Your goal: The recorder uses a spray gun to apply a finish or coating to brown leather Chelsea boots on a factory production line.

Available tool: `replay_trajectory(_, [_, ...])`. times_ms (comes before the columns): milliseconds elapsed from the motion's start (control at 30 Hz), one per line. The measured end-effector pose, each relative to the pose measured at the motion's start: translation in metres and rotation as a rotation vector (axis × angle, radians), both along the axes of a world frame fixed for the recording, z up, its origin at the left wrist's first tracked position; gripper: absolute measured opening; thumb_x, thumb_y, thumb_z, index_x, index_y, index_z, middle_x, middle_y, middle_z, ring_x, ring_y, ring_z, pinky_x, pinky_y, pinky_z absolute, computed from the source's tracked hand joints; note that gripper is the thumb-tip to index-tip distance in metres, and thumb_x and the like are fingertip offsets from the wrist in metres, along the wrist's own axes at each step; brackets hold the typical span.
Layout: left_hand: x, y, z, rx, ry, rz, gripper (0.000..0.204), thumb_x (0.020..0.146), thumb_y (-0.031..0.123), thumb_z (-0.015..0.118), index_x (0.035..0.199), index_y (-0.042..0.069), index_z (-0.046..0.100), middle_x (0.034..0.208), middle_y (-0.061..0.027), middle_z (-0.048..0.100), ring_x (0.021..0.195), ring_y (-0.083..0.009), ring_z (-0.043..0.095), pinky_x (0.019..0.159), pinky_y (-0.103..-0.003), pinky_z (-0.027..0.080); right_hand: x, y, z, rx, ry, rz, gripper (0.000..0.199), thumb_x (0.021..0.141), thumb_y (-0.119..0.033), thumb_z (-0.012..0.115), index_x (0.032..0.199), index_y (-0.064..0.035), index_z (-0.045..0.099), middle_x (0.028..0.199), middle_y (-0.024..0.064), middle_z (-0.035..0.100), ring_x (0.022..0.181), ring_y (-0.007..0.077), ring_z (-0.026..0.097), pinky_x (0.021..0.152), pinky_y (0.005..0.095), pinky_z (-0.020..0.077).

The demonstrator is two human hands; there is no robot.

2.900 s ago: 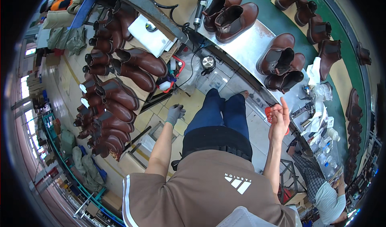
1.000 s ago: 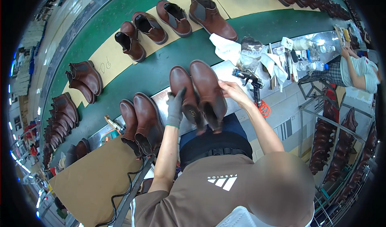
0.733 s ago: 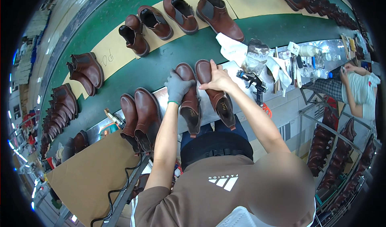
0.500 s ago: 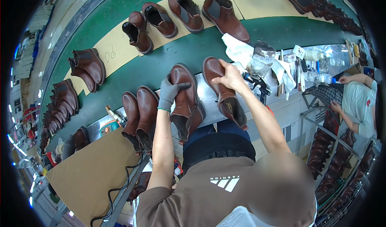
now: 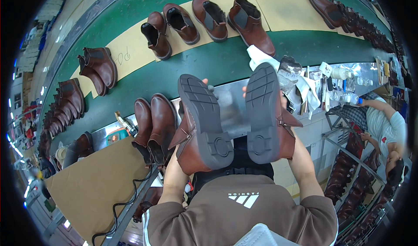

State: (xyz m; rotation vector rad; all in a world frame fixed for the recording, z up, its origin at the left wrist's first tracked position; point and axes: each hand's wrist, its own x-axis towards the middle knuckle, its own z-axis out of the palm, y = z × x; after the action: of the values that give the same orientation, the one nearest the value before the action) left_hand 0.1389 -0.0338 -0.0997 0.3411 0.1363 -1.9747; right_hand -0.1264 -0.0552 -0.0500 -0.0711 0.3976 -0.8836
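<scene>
Two brown leather ankle boots are held up with their dark treaded soles facing me. My left hand (image 5: 210, 88) is wrapped round the left boot (image 5: 201, 115); only grey-gloved and bare fingertips show past the sole's edge. The right boot (image 5: 263, 115) is gripped by my right hand (image 5: 284, 101), mostly hidden behind it, with fingertips at both sides. A zip runs up the side of each boot. To the left, another pair of brown boots (image 5: 162, 119) stands at the table's near edge, touched by neither hand.
Several brown boots (image 5: 211, 19) stand on yellow board (image 5: 278, 11) on the green table (image 5: 217, 58). White cloth (image 5: 261, 58), tools and bottles (image 5: 342, 73) lie at right. A cardboard sheet (image 5: 100, 185) is at left. Another person (image 5: 383, 124) sits at far right beside boot racks (image 5: 348, 176).
Both boots have been tipped up, turning from uppers showing to soles showing. My hands have gone behind them. The person at far right has shifted.
</scene>
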Motion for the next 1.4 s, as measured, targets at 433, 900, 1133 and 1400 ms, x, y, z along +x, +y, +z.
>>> replay_trajectory(433, [-0.009, -0.037, -0.026, -0.145, -0.957, 0.113, 0.058, 0.081, 0.022, 0.069, 0.127, -0.001, 0.041, 0.119, -0.0132, 0.053, 0.110, -0.0196, 0.051, 0.100, -0.032, 0.037, 0.039, -0.019, 0.000, -0.775, 1.982, 0.098, 0.099, 0.063, -0.034, 0.081, 0.144, -0.0117, 0.027, 0.127, 0.0176, 0.051, 0.112, 0.0372, 0.046, 0.095, 0.0446, 0.0402])
replay_trajectory(900, [-0.001, -0.061, -0.192, -0.341, 0.050, -0.300, 0.029, 0.097, 0.019, 0.042, 0.121, 0.006, 0.052, 0.115, -0.0084, 0.057, 0.102, -0.0170, 0.053, 0.098, -0.033, 0.042, -0.045, 0.062, -0.030, -0.449, 2.004, -0.590, 0.071, 0.073, -0.020, 0.079, 0.131, -0.0009, 0.043, 0.121, 0.0116, 0.051, 0.113, 0.0223, 0.049, 0.091, 0.0365, 0.0449])
replay_trajectory(1133, [-0.002, -0.059, -0.197, -0.215, -0.227, -0.226, 0.028, 0.097, 0.018, 0.043, 0.120, 0.006, 0.052, 0.115, -0.0094, 0.057, 0.104, -0.0176, 0.052, 0.099, -0.033, 0.041, -0.126, 0.050, -0.111, -0.422, 1.568, 0.100, 0.025, 0.078, -0.019, 0.074, 0.089, -0.0022, 0.058, 0.070, -0.0048, 0.048, 0.068, 0.0060, 0.044, 0.063, 0.0212, 0.0399])
replay_trajectory(1400, [-0.018, -0.068, -0.140, -0.288, -0.309, -0.279, 0.031, 0.096, 0.013, 0.046, 0.126, 0.006, 0.049, 0.122, -0.0085, 0.055, 0.111, -0.0171, 0.050, 0.103, -0.033, 0.036, -0.048, 0.059, 0.043, -0.423, 1.397, -0.177, 0.023, 0.081, -0.020, 0.071, 0.085, -0.0002, 0.060, 0.072, -0.0010, 0.058, 0.069, 0.0068, 0.053, 0.062, 0.0209, 0.0423])
